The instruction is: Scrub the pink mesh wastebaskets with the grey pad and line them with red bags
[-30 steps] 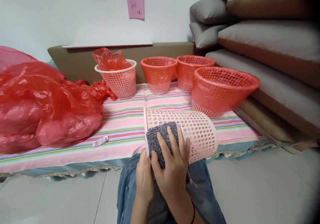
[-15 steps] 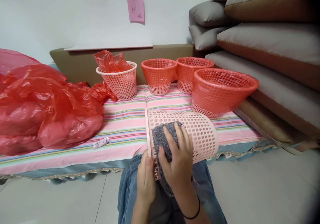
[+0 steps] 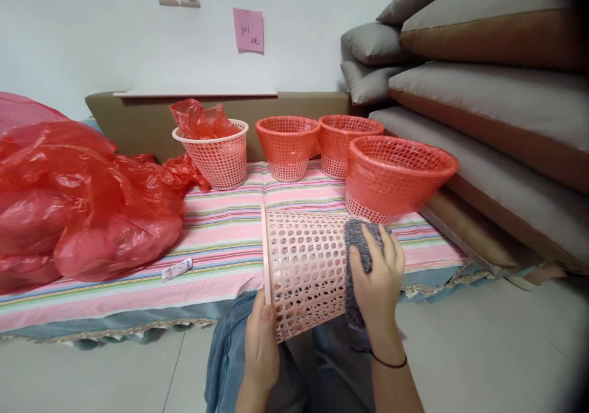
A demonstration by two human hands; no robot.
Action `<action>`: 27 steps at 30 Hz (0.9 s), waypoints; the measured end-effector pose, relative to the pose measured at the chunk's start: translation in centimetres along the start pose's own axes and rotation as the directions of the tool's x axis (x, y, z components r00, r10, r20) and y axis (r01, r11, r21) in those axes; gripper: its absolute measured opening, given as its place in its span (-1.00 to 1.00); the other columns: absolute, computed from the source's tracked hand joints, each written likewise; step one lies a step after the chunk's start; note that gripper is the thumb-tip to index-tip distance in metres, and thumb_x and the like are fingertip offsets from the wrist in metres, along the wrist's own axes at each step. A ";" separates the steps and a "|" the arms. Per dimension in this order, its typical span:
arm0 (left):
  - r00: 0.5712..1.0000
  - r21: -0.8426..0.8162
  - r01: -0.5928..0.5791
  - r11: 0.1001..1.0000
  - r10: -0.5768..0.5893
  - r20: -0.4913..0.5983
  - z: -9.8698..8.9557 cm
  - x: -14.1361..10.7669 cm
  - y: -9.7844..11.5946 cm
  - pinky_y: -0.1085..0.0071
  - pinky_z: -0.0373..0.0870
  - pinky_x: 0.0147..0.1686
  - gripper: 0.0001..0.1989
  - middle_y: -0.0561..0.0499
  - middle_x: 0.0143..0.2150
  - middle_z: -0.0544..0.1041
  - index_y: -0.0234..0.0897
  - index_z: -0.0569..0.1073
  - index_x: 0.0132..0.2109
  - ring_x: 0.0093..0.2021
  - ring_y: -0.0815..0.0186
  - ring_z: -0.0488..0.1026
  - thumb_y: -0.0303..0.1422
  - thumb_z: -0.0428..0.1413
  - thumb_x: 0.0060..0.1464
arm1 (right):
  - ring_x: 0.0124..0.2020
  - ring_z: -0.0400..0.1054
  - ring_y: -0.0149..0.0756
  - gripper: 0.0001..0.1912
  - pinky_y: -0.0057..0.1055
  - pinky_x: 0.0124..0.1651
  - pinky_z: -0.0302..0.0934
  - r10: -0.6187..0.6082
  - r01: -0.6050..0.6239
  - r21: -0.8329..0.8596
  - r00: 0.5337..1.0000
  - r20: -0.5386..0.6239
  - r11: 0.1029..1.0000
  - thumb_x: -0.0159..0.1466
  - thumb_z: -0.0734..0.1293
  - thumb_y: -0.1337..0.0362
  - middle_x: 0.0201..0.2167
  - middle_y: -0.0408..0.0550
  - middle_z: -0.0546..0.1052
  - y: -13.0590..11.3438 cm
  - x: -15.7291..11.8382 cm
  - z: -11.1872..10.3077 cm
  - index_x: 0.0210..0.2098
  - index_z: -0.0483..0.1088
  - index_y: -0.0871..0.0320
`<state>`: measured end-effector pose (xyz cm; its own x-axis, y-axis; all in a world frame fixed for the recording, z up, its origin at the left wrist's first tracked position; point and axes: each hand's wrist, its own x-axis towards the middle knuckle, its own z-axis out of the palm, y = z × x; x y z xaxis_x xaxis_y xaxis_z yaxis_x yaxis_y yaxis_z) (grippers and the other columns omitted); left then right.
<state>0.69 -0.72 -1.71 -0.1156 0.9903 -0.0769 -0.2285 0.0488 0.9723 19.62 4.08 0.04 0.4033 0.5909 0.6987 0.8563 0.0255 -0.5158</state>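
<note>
A pale pink perforated basket (image 3: pixel 306 259) lies on its side above my lap, its rim to the left and its base to the right. My left hand (image 3: pixel 262 342) grips the rim at its lower edge. With my right hand (image 3: pixel 380 278) I press a dark grey cloth (image 3: pixel 354 302) against the basket's side near the base, fingers bent over the cloth. The cloth covers the base end, and part of it hangs below my palm.
Behind stand a pink basket (image 3: pixel 223 161) with a red bag inside and three red-wrapped baskets, the nearest (image 3: pixel 396 177) at right. Red bags (image 3: pixel 110 204) fill the left, near a small white label (image 3: pixel 177 270). Cushions (image 3: pixel 497 100) are stacked at right.
My right hand has slid the grey cloth rightwards along the basket, from near the rim to the base end. My left hand still holds the rim. The view has shifted slightly.
</note>
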 end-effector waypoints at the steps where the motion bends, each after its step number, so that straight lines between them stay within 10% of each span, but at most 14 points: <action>1: 1.000 0.008 -0.023 1.000 0.023 0.003 0.0 0.2 0.0 0.14 0.56 -0.21 -0.33 -0.18 -0.16 0.64 -0.25 0.48 0.08 -0.13 -0.02 0.60 0.20 -0.02 0.11 | 0.31 0.10 0.06 -0.53 0.18 0.30 0.06 -0.044 0.044 0.015 0.999 0.026 0.999 0.36 0.20 0.12 0.28 0.15 0.32 -1.5 -0.4 -0.1 0.17 0.40 0.17; 10: 0.979 0.146 -0.162 0.976 0.177 -0.097 -0.8 0.8 0.3 0.18 0.47 0.00 -0.46 -0.11 -0.09 0.63 -0.20 0.49 0.09 0.02 0.06 0.52 0.06 -0.03 0.21 | 0.35 0.05 0.05 -0.52 0.11 0.29 0.08 -0.294 0.245 0.256 0.939 0.177 0.935 0.29 0.26 0.26 0.31 -0.02 0.30 -11.6 -2.8 0.3 0.20 0.37 0.00; 27: 0.987 0.228 -0.155 0.961 0.143 0.071 -0.1 0.9 3.9 0.28 0.44 -0.10 -0.53 -0.12 -0.03 0.60 -0.22 0.42 0.12 -0.06 0.10 0.55 -0.03 0.02 0.23 | 0.26 0.19 0.01 -0.57 0.11 0.27 0.13 -0.056 0.053 0.046 0.997 0.054 0.998 0.34 0.22 0.15 0.21 0.06 0.41 -1.7 1.0 0.8 0.15 0.42 0.08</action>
<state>-0.41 0.30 2.04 -0.0785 0.9938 0.0786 0.0192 -0.0773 0.9968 18.25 5.28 1.21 0.3370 0.6313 0.6985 0.8607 0.0941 -0.5003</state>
